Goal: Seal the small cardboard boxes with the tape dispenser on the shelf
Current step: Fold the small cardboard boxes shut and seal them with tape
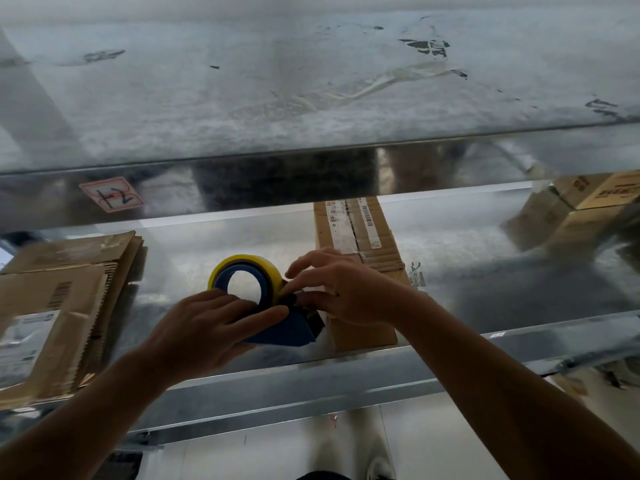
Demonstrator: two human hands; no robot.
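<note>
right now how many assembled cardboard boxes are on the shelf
2: a long box beside the tape dispenser, and a second box at the far right back. The upper shelf may hide others.

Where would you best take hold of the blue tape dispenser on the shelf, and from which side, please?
Grip the tape dispenser by its blue body below the yellow roll, coming from the near left, as the left hand does. The roll stands upright and should turn freely, and the cutter end points right toward the small box, where the right hand is busy.
</note>
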